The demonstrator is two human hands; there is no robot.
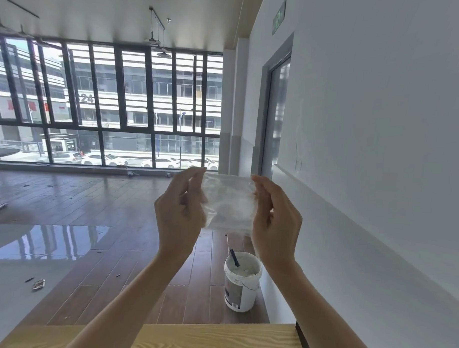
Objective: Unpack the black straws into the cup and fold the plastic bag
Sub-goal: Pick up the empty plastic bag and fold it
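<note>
Hands [180, 213]; clear crumpled plastic bag [228, 200]

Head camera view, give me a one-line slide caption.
Both hands, left hand and right hand, hold the clear plastic bag up, above the wooden table.

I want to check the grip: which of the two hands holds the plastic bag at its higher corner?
The left hand: it pinches the plastic bag at the top corner, higher than the right hand.
</note>
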